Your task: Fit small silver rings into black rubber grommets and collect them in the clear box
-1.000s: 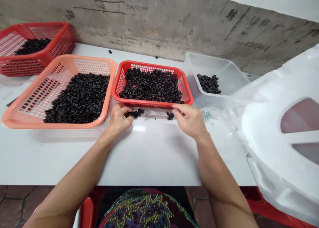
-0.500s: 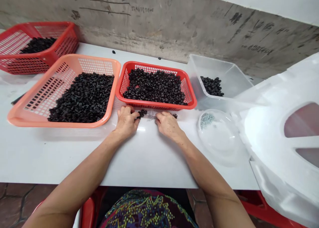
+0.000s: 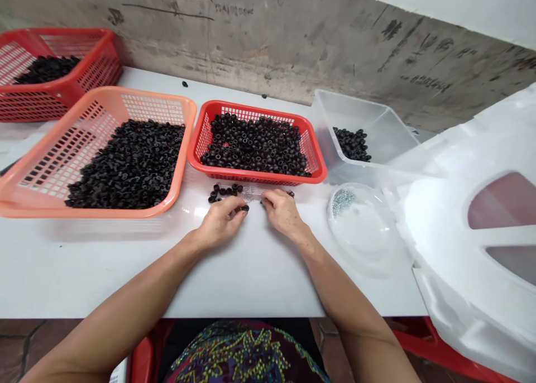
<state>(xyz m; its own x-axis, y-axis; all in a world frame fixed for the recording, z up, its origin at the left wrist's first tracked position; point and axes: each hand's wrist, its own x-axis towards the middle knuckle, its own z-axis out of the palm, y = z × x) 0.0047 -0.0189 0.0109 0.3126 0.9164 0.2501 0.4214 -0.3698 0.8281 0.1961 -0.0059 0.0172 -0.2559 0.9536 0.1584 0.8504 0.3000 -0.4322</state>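
Note:
My left hand (image 3: 218,222) is closed in a pinch on a small black bead-like part (image 3: 245,207) just above the white table. My right hand (image 3: 285,212) is also pinched, its fingertips facing the left hand; a tiny dark speck shows there, too small to name. Several loose black bead-like parts (image 3: 226,191) lie just beyond my left hand. Between the hands and the red basket is a small scatter of silvery metal bits (image 3: 251,192). One or two dark parts (image 3: 290,194) show beyond the right hand's knuckles. The red basket (image 3: 257,175) holds many more black round parts with holes.
To the left stand an orange basket (image 3: 94,211) of black pieces and another red basket (image 3: 62,87). At right are a clear bin (image 3: 379,118) with black parts, a clear round dish (image 3: 364,232) with silvery bits, and a large white plastic-like object (image 3: 444,204). A concrete wall (image 3: 268,48) runs behind.
My left hand has drawn back toward me and to the right from the loose parts, now with a black part in its pinch. The right hand has hardly moved; the view shifted slightly.

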